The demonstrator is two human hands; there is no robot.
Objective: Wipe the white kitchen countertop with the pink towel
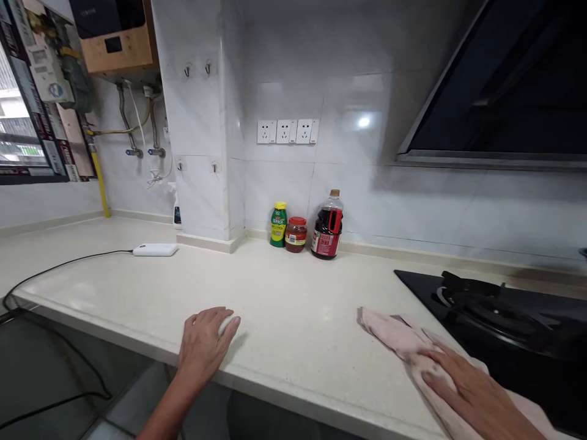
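My left hand is at the counter's front edge, its fingers curled round a small white rounded object. Most of that object is hidden by the hand, so its kind cannot be told. On the right, my right hand grips a pale pink cloth with its fingers bent over the fabric. The cloth lies crumpled on the white countertop, its far end spread out flat and its near part running under my wrist beside the stove.
A black gas stove borders the cloth. Against the back wall stand a green bottle, a red-lidded jar and a large dark sauce bottle. A white power bank with a black cable lies left; a spray bottle stands behind.
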